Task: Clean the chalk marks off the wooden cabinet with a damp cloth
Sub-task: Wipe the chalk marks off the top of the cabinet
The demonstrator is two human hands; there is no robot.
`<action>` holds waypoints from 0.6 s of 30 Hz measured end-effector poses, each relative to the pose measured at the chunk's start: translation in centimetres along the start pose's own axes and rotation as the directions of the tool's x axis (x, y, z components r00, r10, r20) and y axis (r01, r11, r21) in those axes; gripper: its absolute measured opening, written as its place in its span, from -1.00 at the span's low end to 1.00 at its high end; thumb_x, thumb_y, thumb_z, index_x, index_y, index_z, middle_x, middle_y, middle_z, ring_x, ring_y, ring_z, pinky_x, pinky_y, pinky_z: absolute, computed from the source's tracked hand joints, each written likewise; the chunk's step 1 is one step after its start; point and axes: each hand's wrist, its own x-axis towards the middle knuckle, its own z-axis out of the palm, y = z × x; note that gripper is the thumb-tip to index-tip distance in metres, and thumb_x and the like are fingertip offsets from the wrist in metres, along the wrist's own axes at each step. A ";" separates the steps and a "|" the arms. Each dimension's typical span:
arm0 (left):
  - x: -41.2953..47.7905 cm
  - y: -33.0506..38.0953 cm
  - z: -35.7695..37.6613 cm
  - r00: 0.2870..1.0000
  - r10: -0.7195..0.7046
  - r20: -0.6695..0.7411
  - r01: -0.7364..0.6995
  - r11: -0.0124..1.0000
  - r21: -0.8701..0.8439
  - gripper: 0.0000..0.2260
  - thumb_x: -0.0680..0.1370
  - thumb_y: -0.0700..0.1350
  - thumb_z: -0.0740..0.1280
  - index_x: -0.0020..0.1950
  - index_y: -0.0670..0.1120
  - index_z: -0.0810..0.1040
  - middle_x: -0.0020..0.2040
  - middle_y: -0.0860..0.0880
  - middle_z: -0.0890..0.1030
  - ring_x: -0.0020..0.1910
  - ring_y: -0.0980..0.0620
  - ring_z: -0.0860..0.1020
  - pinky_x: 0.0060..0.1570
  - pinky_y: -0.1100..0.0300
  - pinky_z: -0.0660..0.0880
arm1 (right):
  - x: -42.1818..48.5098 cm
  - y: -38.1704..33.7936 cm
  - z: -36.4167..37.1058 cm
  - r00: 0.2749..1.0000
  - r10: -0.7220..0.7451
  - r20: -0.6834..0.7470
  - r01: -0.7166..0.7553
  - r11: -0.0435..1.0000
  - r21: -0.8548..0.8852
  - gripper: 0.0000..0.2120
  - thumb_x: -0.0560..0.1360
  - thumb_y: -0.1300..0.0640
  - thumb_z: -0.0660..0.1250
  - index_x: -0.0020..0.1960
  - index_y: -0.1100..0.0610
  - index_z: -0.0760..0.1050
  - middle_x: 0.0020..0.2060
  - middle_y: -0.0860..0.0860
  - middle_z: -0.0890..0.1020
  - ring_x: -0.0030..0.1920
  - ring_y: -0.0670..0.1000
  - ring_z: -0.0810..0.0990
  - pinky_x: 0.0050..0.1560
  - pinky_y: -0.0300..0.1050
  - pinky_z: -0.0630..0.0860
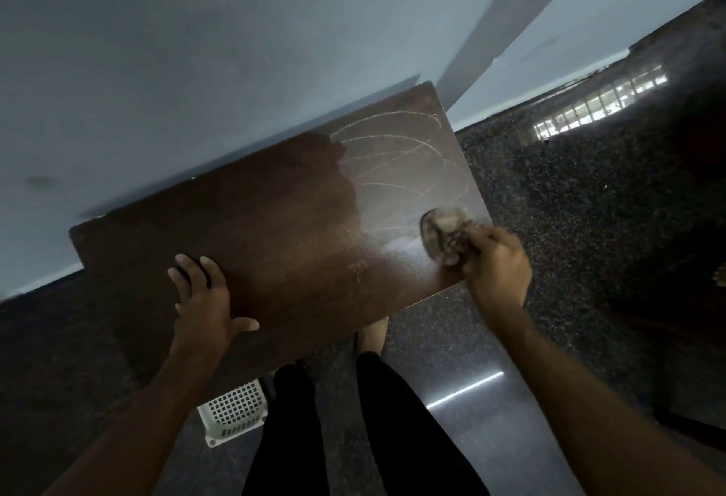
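Observation:
The dark wooden cabinet top [275, 228] stands against the pale wall. White chalk marks [396, 153] loop over its right part; the left part looks darker and free of marks. My right hand [497, 263] grips a bunched, blurred cloth [444, 234] and holds it on the top near the front right corner. My left hand [204, 295] rests flat on the front left part of the top, fingers spread.
A white perforated plastic basket [233, 413] stands on the dark speckled floor [569, 200] under the cabinet's front edge. My legs in black trousers [341, 428] are right in front. Dark furniture [691, 220] stands at the right.

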 end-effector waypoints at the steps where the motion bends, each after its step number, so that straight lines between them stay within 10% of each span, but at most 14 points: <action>1: 0.0 0.0 0.0 1.000 -0.002 0.002 0.002 1.000 0.000 0.15 0.35 0.11 0.57 0.58 -0.32 -0.15 0.54 -0.41 -0.27 0.54 -0.43 -0.23 0.46 -0.31 0.18 | 1.0 -0.4 -0.1 0.995 0.095 -0.037 -0.095 0.995 0.020 -0.65 0.37 0.35 0.43 0.12 0.11 0.66 0.03 0.13 0.64 -0.03 0.26 0.56 -0.18 0.06 0.52; 5: 0.2 0.0 0.1 1.000 0.005 -0.013 -0.005 1.000 0.003 0.16 0.34 0.12 0.58 0.58 -0.33 -0.13 0.54 -0.43 -0.25 0.54 -0.45 -0.21 0.46 -0.32 0.19 | 1.6 -3.9 0.7 0.962 0.244 -0.123 -0.237 0.969 0.068 -0.69 0.40 0.37 0.37 0.09 0.15 0.66 0.01 0.16 0.64 -0.04 0.25 0.55 -0.18 0.07 0.50; 12: 0.1 -0.1 0.2 1.000 0.003 -0.023 -0.003 1.000 -0.012 0.17 0.33 0.10 0.59 0.59 -0.32 -0.12 0.55 -0.41 -0.26 0.54 -0.44 -0.22 0.47 -0.31 0.16 | -5.2 -8.7 3.3 0.894 -0.424 0.142 0.415 0.905 0.088 -0.59 0.27 0.22 0.55 0.11 0.06 0.64 -0.03 0.04 0.63 -0.03 0.16 0.58 -0.40 -0.01 0.59; 18: -0.1 -0.2 0.3 1.000 0.005 -0.028 -0.006 0.999 -0.035 0.16 0.34 0.09 0.59 0.59 -0.31 -0.13 0.55 -0.39 -0.28 0.54 -0.42 -0.24 0.46 -0.33 0.17 | -4.0 -2.1 1.7 0.825 -0.529 0.199 0.536 0.844 0.021 -0.51 0.26 0.10 0.60 0.18 0.02 0.63 0.07 0.03 0.64 0.07 0.14 0.60 -0.38 -0.03 0.63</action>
